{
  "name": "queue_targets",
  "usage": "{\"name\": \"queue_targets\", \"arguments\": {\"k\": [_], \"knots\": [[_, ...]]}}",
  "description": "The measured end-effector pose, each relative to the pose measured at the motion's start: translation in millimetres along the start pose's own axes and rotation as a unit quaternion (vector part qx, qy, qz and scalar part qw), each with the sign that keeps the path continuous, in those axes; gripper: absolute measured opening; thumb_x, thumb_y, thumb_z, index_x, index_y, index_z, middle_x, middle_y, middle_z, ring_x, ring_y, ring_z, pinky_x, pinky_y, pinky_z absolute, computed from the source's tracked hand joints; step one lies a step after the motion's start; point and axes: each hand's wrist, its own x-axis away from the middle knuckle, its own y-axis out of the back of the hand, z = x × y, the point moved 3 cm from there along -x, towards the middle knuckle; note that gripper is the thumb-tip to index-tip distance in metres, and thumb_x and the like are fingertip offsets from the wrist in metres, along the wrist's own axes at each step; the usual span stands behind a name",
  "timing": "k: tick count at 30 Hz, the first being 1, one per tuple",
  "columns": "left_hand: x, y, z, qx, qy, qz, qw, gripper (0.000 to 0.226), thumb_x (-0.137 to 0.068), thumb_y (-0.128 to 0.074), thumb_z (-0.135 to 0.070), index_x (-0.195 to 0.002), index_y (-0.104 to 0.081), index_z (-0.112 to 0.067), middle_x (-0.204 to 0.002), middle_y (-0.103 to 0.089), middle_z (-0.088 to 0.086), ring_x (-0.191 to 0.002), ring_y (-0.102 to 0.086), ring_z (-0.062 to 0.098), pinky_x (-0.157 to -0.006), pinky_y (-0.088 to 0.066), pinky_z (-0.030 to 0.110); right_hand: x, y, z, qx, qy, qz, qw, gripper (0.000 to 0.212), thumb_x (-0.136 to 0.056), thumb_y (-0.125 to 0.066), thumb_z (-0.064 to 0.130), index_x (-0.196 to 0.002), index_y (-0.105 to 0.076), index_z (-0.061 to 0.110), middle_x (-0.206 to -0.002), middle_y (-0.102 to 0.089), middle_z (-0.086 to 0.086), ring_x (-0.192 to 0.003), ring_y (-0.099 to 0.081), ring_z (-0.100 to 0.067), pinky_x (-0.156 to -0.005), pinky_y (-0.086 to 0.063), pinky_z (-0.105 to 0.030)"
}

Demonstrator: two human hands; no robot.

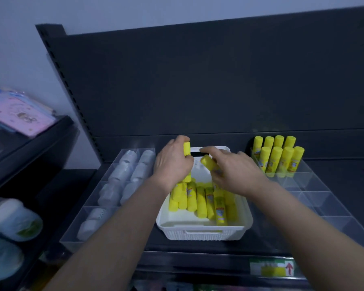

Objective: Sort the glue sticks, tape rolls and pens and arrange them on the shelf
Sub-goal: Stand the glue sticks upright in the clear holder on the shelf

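A white basket (204, 233) stands on the dark shelf and holds several yellow glue sticks (200, 201) lying side by side. My left hand (172, 162) grips one upright yellow glue stick (186, 148) above the basket's far end. My right hand (233, 173) grips another yellow glue stick (208, 162), tilted, just right of the first. Several glue sticks (277, 155) stand upright in a clear divider tray (315, 185) at the back right. Clear tape rolls (124, 171) fill a clear divider tray (88, 215) on the left.
The shelf's dark back panel (198, 80) rises behind the trays. A neighbouring shelf at the left carries a pink packet (19, 116) and white bottles (13, 219). A price label with a red arrow (271, 268) sits on the shelf's front edge.
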Motion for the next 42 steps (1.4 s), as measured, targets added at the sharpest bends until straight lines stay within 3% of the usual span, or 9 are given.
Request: {"name": "queue_targets", "arguments": {"k": [4, 8, 11, 18, 25, 30, 35, 39, 42], "knots": [[-10, -15, -36, 0.061, -0.032, -0.01, 0.998, 0.043, -0.086, -0.059, -0.018, -0.127, -0.051, -0.025, -0.114, -0.062, 0.004, -0.105, -0.058, 0.027, -0.087, -0.046, 0.035, 13, 33, -25, -0.04, -0.063, -0.069, 0.995, 0.046, -0.079, -0.052, 0.027, -0.124, -0.041, 0.034, -0.104, -0.059, 0.007, -0.085, -0.061, -0.026, -0.06, -0.034, -0.03], [-18, -37, -88, 0.134, -0.064, -0.007, 0.989, 0.038, -0.087, -0.063, -0.017, -0.123, -0.056, -0.024, -0.094, -0.063, 0.005, -0.095, -0.059, 0.026, -0.084, -0.047, 0.032, 38, 61, -77, -0.073, -0.162, -0.109, 0.978, 0.039, -0.085, -0.055, 0.028, -0.122, -0.042, 0.031, -0.096, -0.058, 0.005, -0.087, -0.056, -0.023, -0.065, -0.041, -0.033], [-21, -58, -126, 0.172, -0.081, 0.006, 0.982, 0.034, -0.087, -0.064, -0.016, -0.12, -0.059, -0.024, -0.083, -0.058, -0.002, -0.088, -0.06, 0.025, -0.082, -0.048, 0.031, 56, 71, -117, -0.075, -0.191, -0.118, 0.972, 0.034, -0.087, -0.055, 0.029, -0.118, -0.042, 0.028, -0.089, -0.059, 0.003, -0.088, -0.056, -0.02, -0.069, -0.043, -0.033], [-17, -119, -164, 0.105, -0.11, 0.072, 0.986, 0.037, -0.083, -0.067, -0.013, -0.118, -0.063, -0.025, -0.107, -0.06, 0.001, -0.094, -0.059, 0.022, -0.083, -0.046, 0.028, 80, 72, -167, -0.117, -0.194, -0.095, 0.969, 0.035, -0.08, -0.062, 0.022, -0.111, -0.047, 0.025, -0.097, -0.057, 0.008, -0.084, -0.059, -0.018, -0.071, -0.045, -0.031], [2, -137, -166, 0.017, -0.12, 0.117, 0.986, 0.034, -0.082, -0.063, -0.009, -0.111, -0.065, -0.025, -0.1, -0.06, -0.002, -0.089, -0.057, 0.018, -0.066, -0.039, 0.026, 81, 54, -171, -0.175, -0.158, -0.054, 0.97, 0.037, -0.079, -0.063, 0.018, -0.113, -0.053, 0.028, -0.1, -0.061, 0.007, -0.083, -0.06, -0.016, -0.074, -0.052, -0.037], [4, -129, -158, 0.053, -0.084, 0.13, 0.987, 0.053, -0.077, -0.07, -0.007, -0.125, -0.058, -0.025, -0.114, -0.062, -0.002, -0.099, -0.061, 0.016, -0.084, -0.05, 0.029, 75, 48, -170, -0.139, -0.156, -0.023, 0.978, 0.038, -0.079, -0.062, 0.018, -0.114, -0.053, 0.029, -0.106, -0.058, 0.008, -0.088, -0.06, -0.019, -0.076, -0.051, -0.037], [2, -111, -154, 0.083, -0.071, 0.099, 0.989, 0.046, -0.084, -0.066, -0.006, -0.126, -0.057, -0.022, -0.118, -0.06, -0.002, -0.094, -0.056, 0.009, -0.087, -0.046, 0.021, 75, 37, -166, -0.074, -0.162, 0.035, 0.983, 0.04, -0.083, -0.059, 0.017, -0.12, -0.05, 0.029, -0.115, -0.058, 0.007, -0.1, -0.058, -0.024, -0.072, -0.046, -0.033], [2, -97, -139, 0.074, -0.044, 0.051, 0.995, 0.039, -0.087, -0.061, -0.006, -0.124, -0.059, -0.019, -0.117, -0.062, 0.0, -0.1, -0.06, 0.014, -0.092, -0.048, 0.027, 77, 27, -162, -0.056, -0.168, 0.073, 0.981, 0.039, -0.086, -0.055, 0.018, -0.122, -0.046, 0.029, -0.118, -0.057, 0.003, -0.099, -0.057, -0.026, -0.07, -0.045, -0.034], [1, -87, -124, 0.073, -0.026, 0.024, 0.997, 0.036, -0.088, -0.057, -0.003, -0.121, -0.061, -0.016, -0.115, -0.064, 0.001, -0.098, -0.061, 0.014, -0.089, -0.045, 0.02, 79, 29, -160, -0.039, -0.172, 0.066, 0.982, 0.047, -0.086, -0.056, 0.02, -0.129, -0.042, 0.03, -0.121, -0.056, 0.004, -0.101, -0.057, -0.026, -0.066, -0.042, -0.031]]}}
